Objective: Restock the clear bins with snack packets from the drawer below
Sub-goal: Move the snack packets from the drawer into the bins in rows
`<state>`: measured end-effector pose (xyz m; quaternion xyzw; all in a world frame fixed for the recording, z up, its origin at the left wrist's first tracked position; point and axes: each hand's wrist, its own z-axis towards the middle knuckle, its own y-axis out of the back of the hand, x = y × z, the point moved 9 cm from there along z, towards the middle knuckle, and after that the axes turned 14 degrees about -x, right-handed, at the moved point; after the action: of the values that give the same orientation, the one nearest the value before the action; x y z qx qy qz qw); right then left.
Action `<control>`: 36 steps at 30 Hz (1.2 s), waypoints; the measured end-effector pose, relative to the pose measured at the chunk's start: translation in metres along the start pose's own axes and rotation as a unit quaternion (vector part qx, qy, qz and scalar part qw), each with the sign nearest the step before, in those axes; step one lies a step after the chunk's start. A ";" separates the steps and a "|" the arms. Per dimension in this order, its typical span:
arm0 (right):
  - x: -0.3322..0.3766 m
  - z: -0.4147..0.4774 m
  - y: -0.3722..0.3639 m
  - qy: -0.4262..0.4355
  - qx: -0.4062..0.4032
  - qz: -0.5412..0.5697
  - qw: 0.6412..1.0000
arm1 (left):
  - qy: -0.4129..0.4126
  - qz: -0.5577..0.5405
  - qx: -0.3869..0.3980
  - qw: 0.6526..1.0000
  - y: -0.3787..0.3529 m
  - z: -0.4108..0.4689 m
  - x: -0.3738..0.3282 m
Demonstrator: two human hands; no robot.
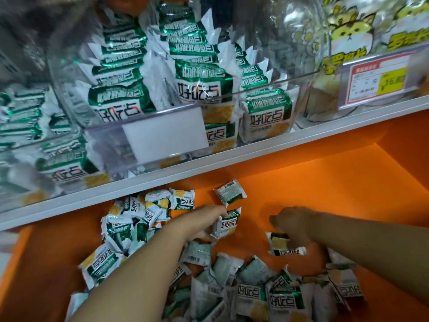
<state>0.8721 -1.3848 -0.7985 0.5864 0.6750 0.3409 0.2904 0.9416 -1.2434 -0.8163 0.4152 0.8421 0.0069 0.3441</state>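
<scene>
In the orange drawer [325, 182], one snack packet [226, 225] is gripped by the curled fingers of the left hand [204, 225]. A second packet [282, 246] is pinched by the downturned fingers of the right hand [294, 225]. Loose packets [285, 298] are heaped around them, below the clear bins [111, 135].

I see the clear bins [255, 89] side by side on the shelf [232, 156], above the drawer [348, 182]. In it, loose packets [130, 217] lie heaped at left and front. My left hand [206, 221] holds a packet [228, 225] mid-drawer; right of it, my right hand [292, 224] grips a second packet [279, 245].
</scene>
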 end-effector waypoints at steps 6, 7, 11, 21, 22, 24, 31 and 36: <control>-0.005 -0.048 0.050 -0.036 -0.009 0.085 0.996 | -0.053 0.054 0.014 0.997 -0.003 -0.063 -0.032; -0.005 -0.061 0.062 -0.044 -0.018 0.087 0.995 | -0.066 0.062 0.017 0.996 -0.004 -0.079 -0.038; -0.005 -0.105 0.104 -0.051 -0.096 0.155 0.982 | -0.114 0.064 0.043 0.990 -0.003 -0.135 -0.051; 0.032 -0.239 0.187 -0.017 -0.311 0.527 0.791 | -0.211 -0.183 -0.066 0.958 0.020 -0.245 -0.084; 0.037 -0.246 0.186 -0.012 -0.315 0.566 0.762 | -0.215 -0.216 -0.070 0.950 0.020 -0.253 -0.085; 0.045 -0.255 0.185 -0.003 -0.328 0.632 0.702 | -0.222 -0.255 -0.084 0.937 0.021 -0.267 -0.084; 0.053 -0.264 0.184 0.000 -0.392 0.664 0.636 | -0.240 -0.316 -0.103 0.912 0.016 -0.293 -0.081; 0.055 -0.261 0.187 0.005 -0.419 0.684 0.597 | -0.247 -0.316 -0.121 0.908 0.022 -0.300 -0.087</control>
<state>0.7683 -1.3467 -0.4922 0.6882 -0.1391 0.6882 0.1825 0.8176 -1.2084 -0.5307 0.0712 0.8097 -0.1033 0.5733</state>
